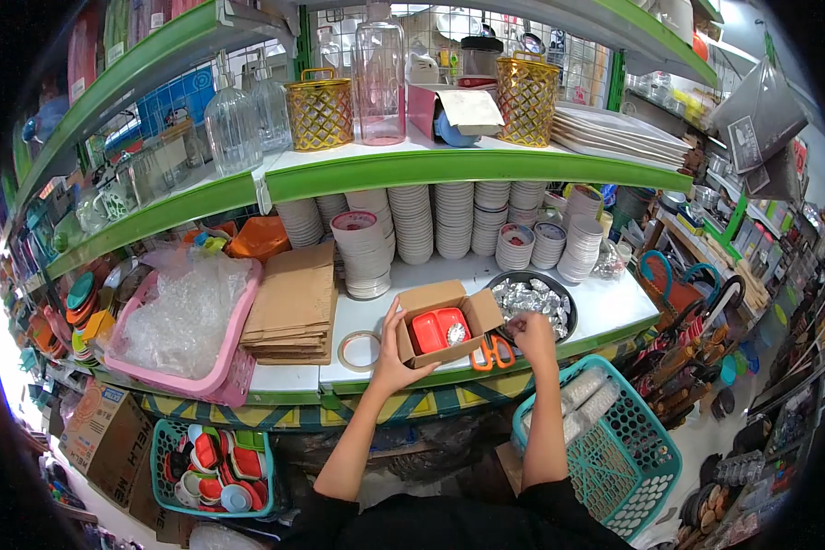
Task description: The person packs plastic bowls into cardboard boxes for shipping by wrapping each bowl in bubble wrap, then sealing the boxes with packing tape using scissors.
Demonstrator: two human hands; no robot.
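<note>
My left hand [397, 360] grips a small open cardboard box [420, 300] from its left side and front edge. Inside lies a red divided dish [434, 332], with a small silver foil-wrapped piece [456, 334] in its right compartment. At the near edge of a round black bowl [570, 316] is my right hand [533, 335], its fingers drawn together; what they hold, if anything, is hidden. Silver foil-wrapped pieces [529, 295] fill the bowl. Orange-handled scissors [492, 355] lie between box and bowl, their blades out of sight. A tape roll [359, 351] rests left of my left hand.
Flat cardboard pieces [289, 302] are stacked left of the box, beside a pink basket [234, 362] of clear plastic wrap. Stacks of white bowls [412, 225] line the back beneath a green-edged shelf [477, 167]. Below the counter stand a teal basket [655, 440] and a crate of dishes [215, 467].
</note>
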